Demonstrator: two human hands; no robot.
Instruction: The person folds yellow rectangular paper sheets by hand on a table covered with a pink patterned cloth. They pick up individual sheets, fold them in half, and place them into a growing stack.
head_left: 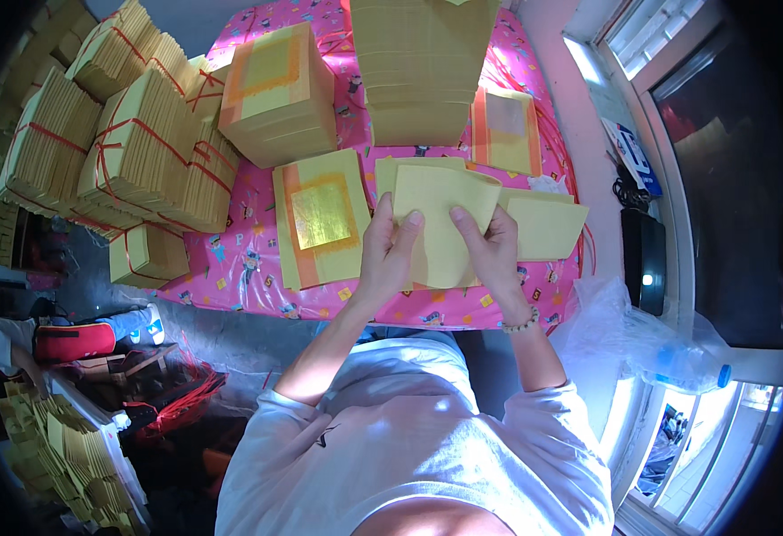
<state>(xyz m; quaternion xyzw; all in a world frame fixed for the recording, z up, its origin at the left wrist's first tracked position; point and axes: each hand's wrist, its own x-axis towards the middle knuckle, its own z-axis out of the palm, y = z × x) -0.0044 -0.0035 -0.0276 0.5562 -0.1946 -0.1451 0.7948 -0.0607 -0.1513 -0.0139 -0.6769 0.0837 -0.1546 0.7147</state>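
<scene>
Red-tied yellow paper bundles (132,152) left; blue-white sign (631,154) right

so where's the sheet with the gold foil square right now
In the head view the gold foil sheet lies flat on the pink table cover, just left of the left hand, below the tall paper stack.

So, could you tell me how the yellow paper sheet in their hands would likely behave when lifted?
Probably floppy: the yellow paper sheet curls at its top edge between the left hand and right hand. Likely very light, being thin. It may crease or tear easily.
</scene>
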